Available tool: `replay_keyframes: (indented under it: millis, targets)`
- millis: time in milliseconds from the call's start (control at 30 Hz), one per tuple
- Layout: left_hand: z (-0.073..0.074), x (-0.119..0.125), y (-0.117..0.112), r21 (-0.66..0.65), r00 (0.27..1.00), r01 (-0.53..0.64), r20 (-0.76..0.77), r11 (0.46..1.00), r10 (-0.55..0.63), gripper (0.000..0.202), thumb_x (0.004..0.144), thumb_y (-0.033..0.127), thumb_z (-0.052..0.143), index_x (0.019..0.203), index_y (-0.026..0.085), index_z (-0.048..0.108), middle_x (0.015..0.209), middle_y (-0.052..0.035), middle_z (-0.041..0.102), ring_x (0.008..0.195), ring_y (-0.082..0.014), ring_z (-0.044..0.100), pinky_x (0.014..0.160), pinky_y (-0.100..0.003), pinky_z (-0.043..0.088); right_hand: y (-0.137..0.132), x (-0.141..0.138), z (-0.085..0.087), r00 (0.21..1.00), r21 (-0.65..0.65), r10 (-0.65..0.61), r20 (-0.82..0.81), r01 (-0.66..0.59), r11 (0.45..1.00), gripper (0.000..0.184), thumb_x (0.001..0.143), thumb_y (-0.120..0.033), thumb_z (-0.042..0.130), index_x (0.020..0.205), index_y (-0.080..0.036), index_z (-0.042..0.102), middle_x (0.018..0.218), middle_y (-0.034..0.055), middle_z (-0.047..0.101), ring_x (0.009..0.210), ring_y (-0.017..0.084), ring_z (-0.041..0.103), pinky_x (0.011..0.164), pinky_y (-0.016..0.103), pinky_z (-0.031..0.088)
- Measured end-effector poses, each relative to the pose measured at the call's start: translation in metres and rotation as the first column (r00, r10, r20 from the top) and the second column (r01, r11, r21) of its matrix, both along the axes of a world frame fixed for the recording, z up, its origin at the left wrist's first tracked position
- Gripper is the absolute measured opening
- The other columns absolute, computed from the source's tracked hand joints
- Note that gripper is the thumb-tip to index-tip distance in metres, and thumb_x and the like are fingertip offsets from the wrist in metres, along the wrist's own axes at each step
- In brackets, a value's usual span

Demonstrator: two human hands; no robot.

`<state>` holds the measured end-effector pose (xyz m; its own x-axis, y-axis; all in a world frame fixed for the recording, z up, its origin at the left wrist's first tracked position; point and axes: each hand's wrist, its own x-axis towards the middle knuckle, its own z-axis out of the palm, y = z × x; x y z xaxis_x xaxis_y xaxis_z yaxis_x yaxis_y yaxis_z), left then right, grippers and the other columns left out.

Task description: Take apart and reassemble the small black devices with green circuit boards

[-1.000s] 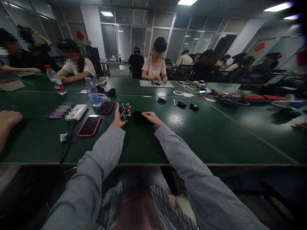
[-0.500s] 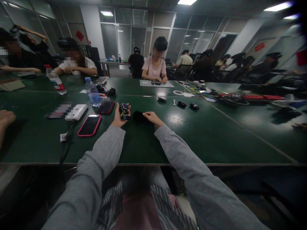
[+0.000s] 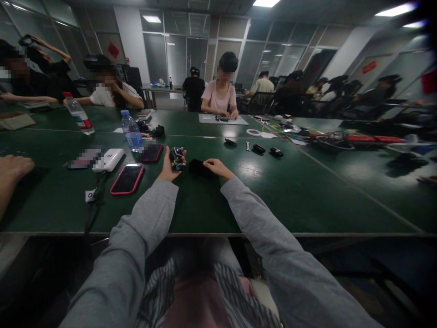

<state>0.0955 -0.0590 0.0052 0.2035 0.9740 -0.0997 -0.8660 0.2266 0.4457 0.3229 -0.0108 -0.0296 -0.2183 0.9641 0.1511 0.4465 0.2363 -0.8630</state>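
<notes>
**Left hand holds module; right hand on black piece**

Your left hand (image 3: pixel 168 169) holds a small black electronic module with coloured parts (image 3: pixel 177 160), fingers curled around it, low over the dark green table (image 3: pixel 273 191). Just beside it, your right hand (image 3: pixel 218 167) lays its fingertips on a flat black object (image 3: pixel 197 166); whether it grips cannot be told.

Left of your left wrist lie a pink-cased smartphone (image 3: pixel 127 178), a dark phone (image 3: pixel 151 152) and a white rectangular box (image 3: pixel 109 159). A clear plastic water bottle (image 3: pixel 131 133) stands behind them. Small black parts (image 3: pixel 258 148) lie well apart to the right. A co-worker's hand (image 3: pixel 12 169) rests at the far left.
</notes>
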Motion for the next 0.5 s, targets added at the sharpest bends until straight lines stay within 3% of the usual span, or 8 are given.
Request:
replay_keyframes:
  millis: [233, 400, 500]
  targets:
    - [0.003, 0.002, -0.001, -0.008, 1.0, -0.009, -0.004, 1.0, 0.009, 0.053, 0.095, 0.061, 0.045, 0.116, 0.016, 0.062, 0.083, -0.0072, 0.069, 0.055, -0.0108, 0.063, 0.052, -0.022, 0.053, -0.007, -0.001, 0.007, 0.999, 0.011, -0.027, 0.018, 0.027, 1.0, 0.009, 0.079, -0.027, 0.071, 0.08, -0.018, 0.073, 0.076, 0.0009, 0.065, 0.073, 0.013, 0.057, 0.092, 0.034, 0.047]
    - [0.008, 0.006, 0.001, -0.013, 0.998, -0.056, -0.001, 0.998, 0.056, 0.051, 0.093, 0.06, 0.049, 0.112, 0.014, 0.063, 0.083, -0.0096, 0.071, 0.063, -0.0161, 0.067, 0.059, -0.027, 0.056, -0.026, -0.011, 0.026, 0.98, 0.281, -0.165, -0.108, 0.189, 0.941, 0.024, 0.088, -0.034, 0.062, 0.106, -0.02, 0.07, 0.097, 0.0064, 0.063, 0.094, 0.018, 0.057, 0.1, 0.037, 0.045]
    - [0.02, 0.013, -0.001, 0.016, 0.997, -0.064, -0.047, 0.998, 0.064, 0.05, 0.094, 0.058, 0.049, 0.111, 0.014, 0.065, 0.081, -0.0099, 0.072, 0.071, -0.0203, 0.07, 0.067, -0.031, 0.058, -0.043, -0.027, 0.04, 0.977, 0.411, -0.056, -0.207, 0.139, 0.901, 0.043, 0.087, -0.039, 0.064, 0.128, -0.024, 0.062, 0.122, 0.0092, 0.055, 0.114, 0.022, 0.052, 0.107, 0.04, 0.042]
